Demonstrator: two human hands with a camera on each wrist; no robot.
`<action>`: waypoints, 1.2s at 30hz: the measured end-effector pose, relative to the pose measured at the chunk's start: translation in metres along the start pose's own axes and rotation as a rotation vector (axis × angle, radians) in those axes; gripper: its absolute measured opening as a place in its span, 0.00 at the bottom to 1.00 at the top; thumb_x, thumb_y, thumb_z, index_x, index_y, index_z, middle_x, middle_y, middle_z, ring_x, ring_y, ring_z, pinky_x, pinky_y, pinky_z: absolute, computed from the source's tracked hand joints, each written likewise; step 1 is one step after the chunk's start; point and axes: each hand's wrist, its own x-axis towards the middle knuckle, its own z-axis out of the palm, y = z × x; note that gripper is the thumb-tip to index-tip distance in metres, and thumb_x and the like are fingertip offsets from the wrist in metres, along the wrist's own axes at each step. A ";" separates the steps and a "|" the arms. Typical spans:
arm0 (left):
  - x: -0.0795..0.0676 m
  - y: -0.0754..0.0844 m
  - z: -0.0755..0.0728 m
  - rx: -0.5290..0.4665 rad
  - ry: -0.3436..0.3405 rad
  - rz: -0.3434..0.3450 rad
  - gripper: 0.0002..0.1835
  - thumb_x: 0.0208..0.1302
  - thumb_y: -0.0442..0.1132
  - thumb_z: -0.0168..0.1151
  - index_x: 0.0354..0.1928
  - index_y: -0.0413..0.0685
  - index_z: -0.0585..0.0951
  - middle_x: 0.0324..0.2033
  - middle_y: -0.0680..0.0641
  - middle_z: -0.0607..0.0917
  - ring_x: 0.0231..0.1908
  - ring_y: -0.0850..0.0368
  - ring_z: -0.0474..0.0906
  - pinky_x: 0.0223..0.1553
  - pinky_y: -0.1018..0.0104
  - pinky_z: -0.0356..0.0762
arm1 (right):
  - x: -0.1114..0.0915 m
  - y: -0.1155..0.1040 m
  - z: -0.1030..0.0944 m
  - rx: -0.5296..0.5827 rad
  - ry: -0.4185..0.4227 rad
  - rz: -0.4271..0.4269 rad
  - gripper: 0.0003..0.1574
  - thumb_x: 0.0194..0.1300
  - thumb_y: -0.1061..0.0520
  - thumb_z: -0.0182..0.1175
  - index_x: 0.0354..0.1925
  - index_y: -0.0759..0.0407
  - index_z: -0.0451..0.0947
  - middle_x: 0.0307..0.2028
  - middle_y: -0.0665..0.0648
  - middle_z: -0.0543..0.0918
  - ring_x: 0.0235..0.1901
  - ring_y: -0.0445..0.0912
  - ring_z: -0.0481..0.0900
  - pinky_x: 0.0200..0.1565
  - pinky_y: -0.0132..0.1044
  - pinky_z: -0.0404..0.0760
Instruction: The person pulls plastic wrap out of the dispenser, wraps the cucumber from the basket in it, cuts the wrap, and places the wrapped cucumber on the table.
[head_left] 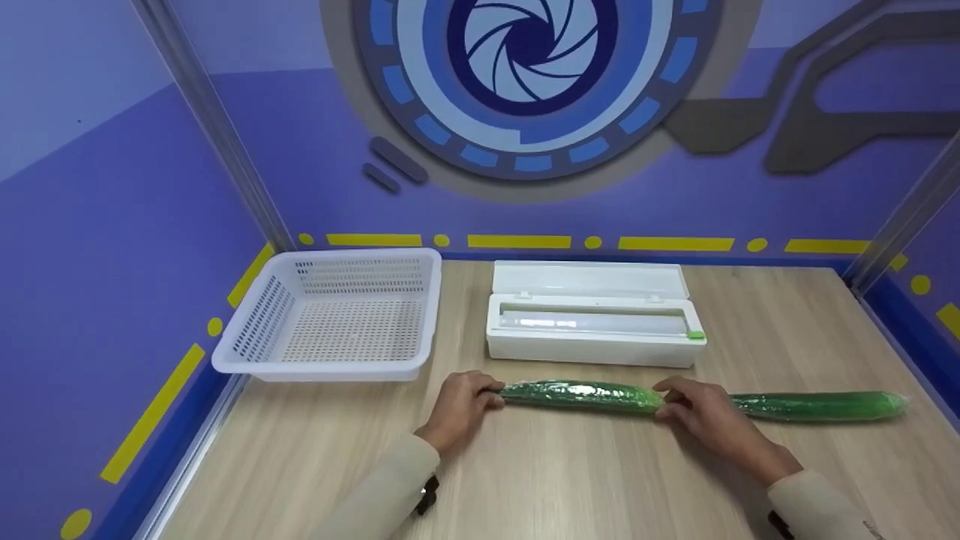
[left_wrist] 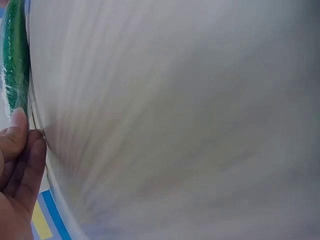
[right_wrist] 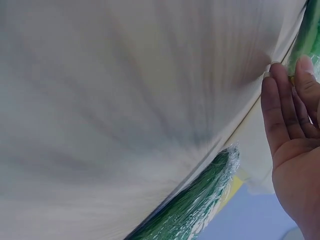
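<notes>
A long green cucumber [head_left: 581,396] in shiny cling film lies crosswise on the table, in front of the white box. At its left end, my left hand [head_left: 461,409] pinches the tip between thumb and fingers; the left wrist view shows the film gathered under the thumb [left_wrist: 18,125]. My right hand [head_left: 709,416] pinches the paler right end, with the thumb [right_wrist: 306,82] over it in the right wrist view. Just beyond the right hand lies a second wrapped cucumber [head_left: 832,406], its near end partly behind that hand in the head view.
A white cling film box [head_left: 592,351] with its lid [head_left: 589,279] raised stands behind the cucumber, a film roll [head_left: 592,323] inside and a green slider [head_left: 696,335] at its right. To the left is a white perforated basket [head_left: 322,367]. Printed wall panels [head_left: 525,214] enclose the table [head_left: 570,480].
</notes>
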 end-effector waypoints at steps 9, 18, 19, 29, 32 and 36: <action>0.000 -0.001 -0.004 -0.013 -0.010 0.009 0.12 0.69 0.36 0.70 0.51 0.39 0.90 0.44 0.47 0.92 0.46 0.57 0.88 0.50 0.63 0.85 | -0.001 0.002 0.000 0.017 0.025 -0.070 0.06 0.71 0.62 0.68 0.42 0.51 0.83 0.37 0.42 0.87 0.39 0.37 0.83 0.42 0.38 0.85; -0.001 -0.002 -0.003 -0.125 0.031 0.003 0.08 0.71 0.33 0.68 0.48 0.39 0.91 0.43 0.49 0.92 0.44 0.59 0.89 0.46 0.66 0.85 | -0.001 0.000 0.000 0.013 -0.009 -0.030 0.12 0.64 0.55 0.76 0.46 0.53 0.87 0.40 0.42 0.84 0.39 0.37 0.81 0.42 0.35 0.84; -0.001 -0.002 -0.002 -0.139 0.027 -0.007 0.08 0.71 0.32 0.68 0.48 0.39 0.91 0.42 0.49 0.92 0.43 0.59 0.89 0.44 0.67 0.85 | -0.001 -0.001 0.000 0.006 -0.006 -0.024 0.13 0.62 0.55 0.77 0.46 0.53 0.88 0.39 0.42 0.83 0.39 0.37 0.81 0.42 0.35 0.84; -0.001 -0.002 -0.002 -0.064 -0.043 -0.029 0.12 0.72 0.39 0.68 0.51 0.40 0.90 0.46 0.48 0.91 0.48 0.57 0.86 0.52 0.60 0.83 | -0.001 0.000 0.002 0.015 0.045 0.001 0.12 0.67 0.63 0.73 0.46 0.55 0.82 0.36 0.43 0.87 0.37 0.37 0.83 0.41 0.37 0.83; -0.001 -0.003 -0.003 -0.075 -0.061 -0.012 0.13 0.71 0.39 0.70 0.51 0.39 0.90 0.44 0.48 0.91 0.47 0.57 0.86 0.51 0.61 0.84 | -0.002 0.003 0.004 0.022 0.074 -0.073 0.10 0.67 0.65 0.71 0.41 0.52 0.83 0.36 0.42 0.87 0.37 0.36 0.83 0.40 0.35 0.84; -0.002 -0.004 -0.002 -0.071 -0.048 0.009 0.14 0.70 0.39 0.70 0.51 0.38 0.90 0.42 0.48 0.91 0.44 0.59 0.86 0.49 0.63 0.84 | -0.002 0.005 0.005 0.024 0.088 -0.135 0.08 0.68 0.65 0.71 0.40 0.53 0.85 0.36 0.44 0.88 0.37 0.36 0.84 0.39 0.35 0.84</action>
